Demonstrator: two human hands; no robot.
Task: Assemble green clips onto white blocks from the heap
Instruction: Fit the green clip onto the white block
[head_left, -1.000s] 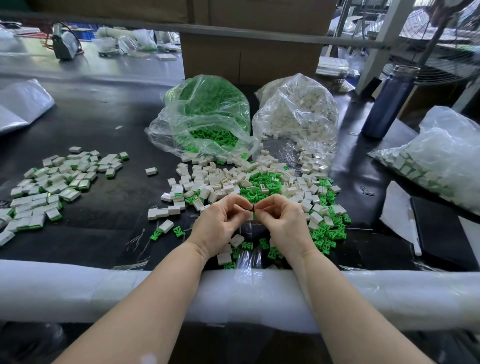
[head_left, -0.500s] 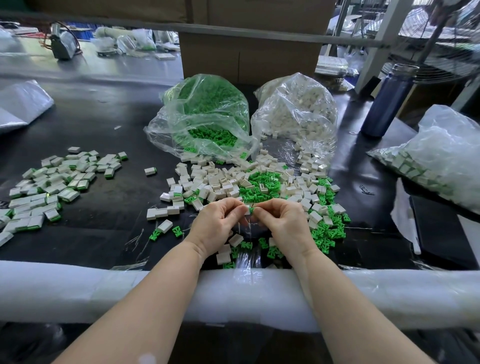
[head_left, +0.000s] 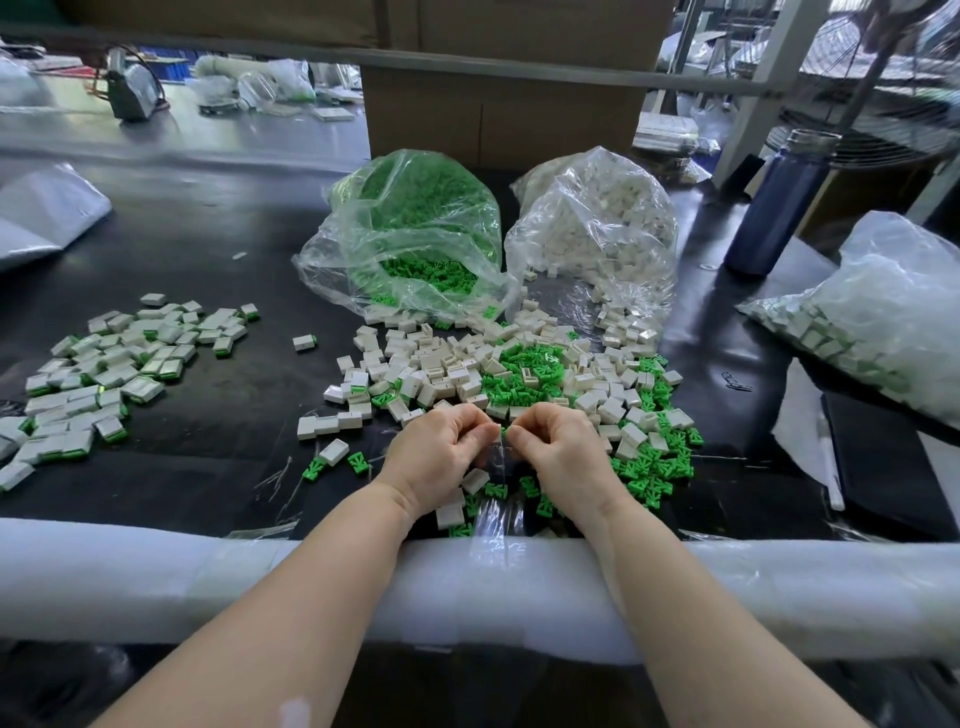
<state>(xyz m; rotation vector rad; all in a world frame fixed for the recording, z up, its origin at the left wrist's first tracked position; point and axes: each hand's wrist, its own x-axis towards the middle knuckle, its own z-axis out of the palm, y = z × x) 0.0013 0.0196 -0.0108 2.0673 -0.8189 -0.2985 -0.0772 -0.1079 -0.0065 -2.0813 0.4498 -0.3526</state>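
Green clip (head_left: 503, 431) sits between my two sets of fingertips, only a sliver of it showing in the narrow gap. My left hand (head_left: 441, 457) is curled, thumb and forefinger pinched toward that gap, and my right hand (head_left: 558, 452) mirrors it from the other side, its fingertips pinching the same small piece. Whether a white block is also held there I cannot tell; the fingers cover it.

Both hands hover low over the near edge of the heap (head_left: 519, 374), a loose spread of white blocks and green clips on the black table (head_left: 208, 260). Under my left wrist lie a few white blocks (head_left: 450, 516) with green clips beside them, and a denser patch of green clips (head_left: 654, 467) lies just right of my right hand. Behind the heap stand two clear bags, touching each other: the bag of green clips (head_left: 415, 234) on the left, its mouth spilling toward the heap, and the bag of white blocks (head_left: 597, 234) on the right.

Far to my left, well apart from the heap, is a pile of assembled blocks (head_left: 104, 374), white with green edges. A dark blue bottle (head_left: 774, 202) stands upright at the right rear, and another clear bag of pieces (head_left: 883, 312) lies at the right edge. My forearms cross a white foam-padded rail (head_left: 156, 582) along the near table edge.
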